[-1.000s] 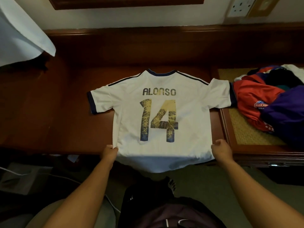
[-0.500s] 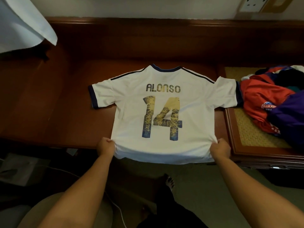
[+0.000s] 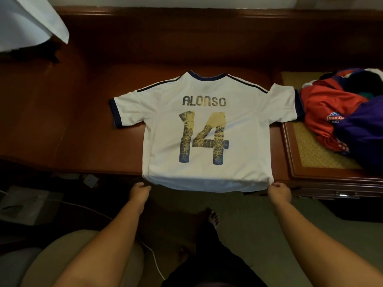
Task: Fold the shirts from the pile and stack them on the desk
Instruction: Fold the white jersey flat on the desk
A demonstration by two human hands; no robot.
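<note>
Now: one white shirt flat | right hand pinches hem | left hand loose, empty

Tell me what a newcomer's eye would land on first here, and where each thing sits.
First comes the white jersey printed ALONSO 14, spread back-up in the middle of the dark wooden desk, its hem hanging over the near edge. Next, the pile of shirts, red and purple, heaped on the woven-topped stand at the right. Both hands sit at the hem's corners: the right hand pinches its corner, while the left hand has curled fingers just beside its corner.
</note>
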